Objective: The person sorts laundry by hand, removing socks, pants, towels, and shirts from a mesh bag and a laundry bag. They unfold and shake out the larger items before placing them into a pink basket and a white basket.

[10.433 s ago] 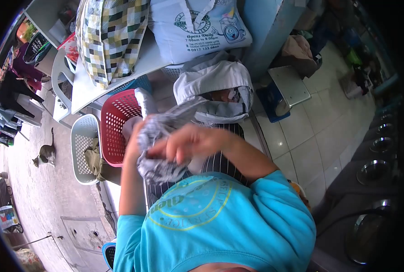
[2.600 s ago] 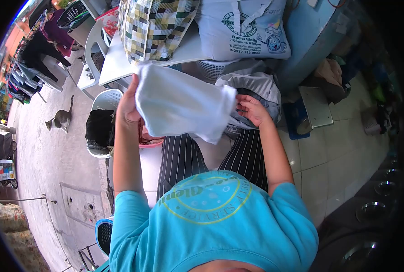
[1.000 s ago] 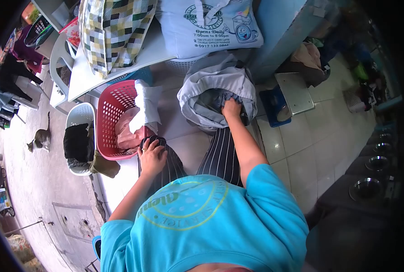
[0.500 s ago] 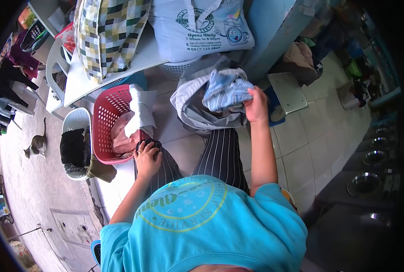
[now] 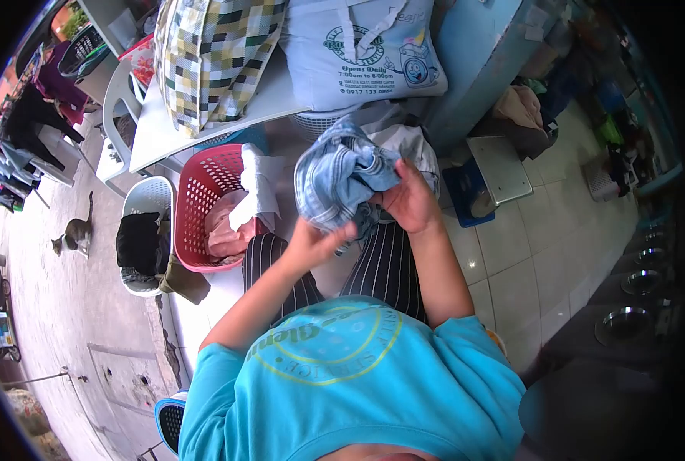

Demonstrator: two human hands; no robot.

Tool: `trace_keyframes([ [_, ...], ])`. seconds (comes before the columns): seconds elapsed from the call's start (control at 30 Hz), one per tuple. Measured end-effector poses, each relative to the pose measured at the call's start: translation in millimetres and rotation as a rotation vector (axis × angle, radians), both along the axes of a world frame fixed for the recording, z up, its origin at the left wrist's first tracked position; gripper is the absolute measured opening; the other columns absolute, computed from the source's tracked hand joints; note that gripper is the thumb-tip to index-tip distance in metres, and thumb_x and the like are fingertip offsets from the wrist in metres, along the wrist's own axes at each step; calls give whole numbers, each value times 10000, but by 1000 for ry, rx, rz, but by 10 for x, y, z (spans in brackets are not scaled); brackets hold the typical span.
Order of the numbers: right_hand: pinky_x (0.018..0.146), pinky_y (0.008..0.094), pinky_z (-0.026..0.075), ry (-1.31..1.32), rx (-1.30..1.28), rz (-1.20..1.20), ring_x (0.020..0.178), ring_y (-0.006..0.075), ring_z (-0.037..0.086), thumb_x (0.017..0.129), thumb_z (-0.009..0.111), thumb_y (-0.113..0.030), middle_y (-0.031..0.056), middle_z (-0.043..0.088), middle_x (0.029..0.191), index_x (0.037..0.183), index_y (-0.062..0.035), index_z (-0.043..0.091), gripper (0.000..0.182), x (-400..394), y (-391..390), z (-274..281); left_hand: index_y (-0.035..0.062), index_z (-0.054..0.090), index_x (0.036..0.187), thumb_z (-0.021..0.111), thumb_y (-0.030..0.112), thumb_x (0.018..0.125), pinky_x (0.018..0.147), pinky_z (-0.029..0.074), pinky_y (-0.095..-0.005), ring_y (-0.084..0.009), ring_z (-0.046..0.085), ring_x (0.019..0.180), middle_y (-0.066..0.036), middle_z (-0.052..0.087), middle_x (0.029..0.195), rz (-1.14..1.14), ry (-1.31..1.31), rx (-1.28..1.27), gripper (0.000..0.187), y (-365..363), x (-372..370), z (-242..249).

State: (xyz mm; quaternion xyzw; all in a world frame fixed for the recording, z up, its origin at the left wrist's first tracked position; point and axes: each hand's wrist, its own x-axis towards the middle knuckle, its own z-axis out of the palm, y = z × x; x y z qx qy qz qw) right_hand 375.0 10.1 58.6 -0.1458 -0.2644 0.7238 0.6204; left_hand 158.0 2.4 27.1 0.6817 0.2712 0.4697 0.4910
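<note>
A crumpled light-blue plaid garment [image 5: 339, 173] is held up in front of my knees. My right hand [image 5: 413, 201] grips its right side, the thumb over the cloth. At the lower left edge of the garment is my left hand [image 5: 317, 244], thumb in front and fingers partly hidden by the fabric. Behind the garment, a grey-white cloth bag [image 5: 413, 146] is partly covered. To the left, a red laundry basket [image 5: 193, 207] contains pink and white cloth.
Beside the red basket stands a white basket [image 5: 148, 196] with dark clothes. Ahead, a white table [image 5: 152, 134] bears a checkered bag [image 5: 216, 65] and a printed white bag [image 5: 365, 58]. A metal-topped stool [image 5: 500, 169] is at the right. A cat [image 5: 75, 233] is on the pavement.
The plaid garment has come out of the grey-white bag and nearer to me, opening out somewhat. My left hand has moved from my knee to the garment.
</note>
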Motion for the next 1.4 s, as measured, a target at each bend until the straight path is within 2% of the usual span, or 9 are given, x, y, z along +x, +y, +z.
trace_keyframes([
  [0.1, 785, 447, 557, -161, 17, -90, 971, 228, 637, 931, 549, -187, 74, 656, 1061, 1038, -111, 644, 163, -10, -27, 63, 29, 569, 1135, 588, 224, 913, 863, 502, -363, -200, 616, 990, -91, 630, 1086, -30, -620, -707, 296, 323, -106, 341],
  [0.2, 758, 425, 572, -412, -55, -282, 784, 99, 598, 913, 587, -173, -54, 592, 783, 861, -119, 639, 91, 83, 10, 98, 17, 557, 1148, 559, 262, 930, 869, 507, -390, -231, 625, 981, -118, 629, 1090, -61, -680, -673, 328, 493, -344, 449],
  [0.37, 744, 414, 572, -396, -149, -325, 812, 104, 585, 906, 602, -202, -45, 601, 821, 873, -124, 638, 92, 71, 101, -11, 12, 490, 1243, 459, 450, 948, 914, 481, -380, -233, 593, 1050, -134, 595, 1165, -265, -373, -936, 528, 591, -511, 447],
  [0.5, 737, 468, 561, -383, -294, -306, 886, 151, 566, 930, 562, -275, 11, 566, 940, 979, -99, 576, 183, -229, 81, -155, 26, 451, 1292, 432, 543, 919, 927, 472, -389, -238, 579, 1079, -140, 569, 1212, -351, -486, -961, 638, 600, -542, 431],
  [0.67, 743, 304, 513, -542, -262, -1, 1030, 154, 526, 952, 504, -288, 32, 550, 1134, 1131, -79, 542, 278, -581, 33, -709, 33, 481, 1272, 424, 537, 921, 908, 490, -402, -255, 620, 1020, -130, 610, 1161, -378, -609, -1044, 617, 696, -456, 178],
  [0.77, 863, 363, 485, -480, -243, 105, 1097, 157, 535, 955, 497, -304, 44, 559, 1196, 1184, -64, 537, 335, -818, 65, -779, 35, 502, 1255, 440, 527, 920, 904, 491, -398, -260, 617, 1029, -124, 613, 1163, -396, -699, -1060, 598, 594, -346, 175],
  [0.9, 895, 350, 471, -369, -292, 296, 1028, 159, 582, 923, 569, -278, 34, 609, 1122, 1210, -68, 543, 357, -864, 16, -857, 47, 508, 1250, 456, 517, 917, 922, 477, -415, -263, 606, 1052, -119, 609, 1173, -382, -782, -1028, 578, 632, -451, 90],
  [1.1, 871, 313, 460, -461, -83, -400, 966, 138, 590, 918, 587, -210, 15, 644, 1001, 1024, -83, 637, 173, -132, 419, -591, 14, 480, 1254, 411, 472, 953, 981, 425, -463, -298, 553, 1126, -166, 536, 1257, -2, -605, -946, 553, 860, -1020, -30],
  [1.4, 918, 331, 438, -400, -154, -260, 1026, 154, 572, 946, 538, -239, 21, 620, 1088, 1104, -93, 599, 223, 3, 289, -274, -20, 605, 1019, 598, 127, 899, 748, 567, -355, -220, 680, 787, -104, 679, 898, 100, -397, -860, 190, 749, -1167, 327],
])
